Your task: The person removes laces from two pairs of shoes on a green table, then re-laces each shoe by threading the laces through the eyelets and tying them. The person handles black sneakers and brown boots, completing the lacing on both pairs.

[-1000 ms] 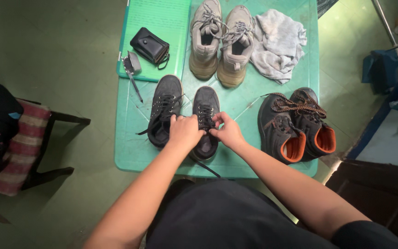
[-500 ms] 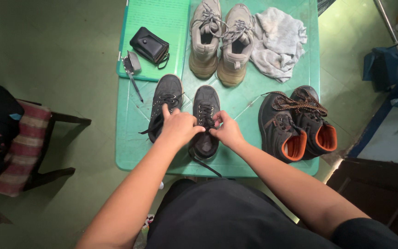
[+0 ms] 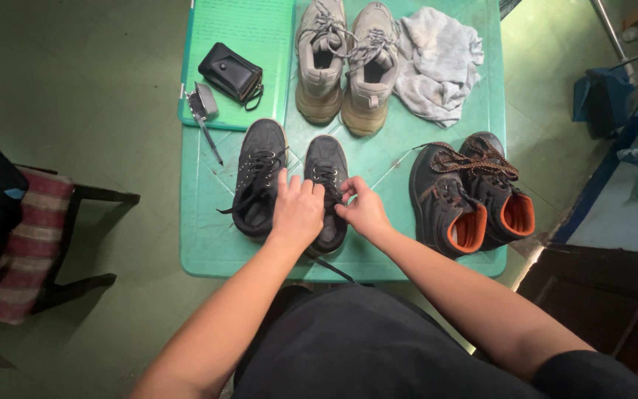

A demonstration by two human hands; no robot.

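Both hands, left (image 3: 297, 214) and right (image 3: 363, 213), are closed, apparently pinching laces, on the black shoe (image 3: 326, 177), boots (image 3: 474, 192) at 3 o'clock.

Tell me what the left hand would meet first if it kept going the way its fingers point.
The left hand points up the table, over the black shoe it rests on. Straight on, it would likely meet the beige shoes first, though height is unclear.

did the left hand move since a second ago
Yes. The left hand slid slightly toward the person, down the right black shoe, judged against the green table.
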